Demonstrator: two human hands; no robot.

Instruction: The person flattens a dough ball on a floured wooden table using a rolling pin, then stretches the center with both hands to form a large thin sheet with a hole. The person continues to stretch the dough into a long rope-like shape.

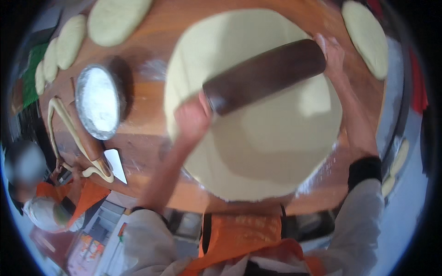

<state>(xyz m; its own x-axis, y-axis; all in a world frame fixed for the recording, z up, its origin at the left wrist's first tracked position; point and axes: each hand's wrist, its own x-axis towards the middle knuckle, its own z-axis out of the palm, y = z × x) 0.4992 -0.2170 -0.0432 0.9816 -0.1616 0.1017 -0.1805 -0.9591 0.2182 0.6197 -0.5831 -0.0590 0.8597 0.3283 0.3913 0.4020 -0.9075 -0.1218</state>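
Note:
A wide, round sheet of pale dough [276, 148] lies on the wooden worktop before me, with flour along its near edge. Across its upper half sits a thick dark rolling pin [266, 76], slanting up to the right. My left hand [193, 117] is closed around the near left end of the pin. At the far right end, my right hand [330, 53] grips the other side, close to the sheet's edge. The handles themselves are hidden by my fingers and the pin's body.
Left stand a metal bowl of flour [98, 101], a wooden rolling pin [86, 134] and a white scraper [115, 165]. A co-worker [58, 207] handles a long dough strip [65, 115]. Oval dough pieces lie at back left [115, 20] and right [366, 39].

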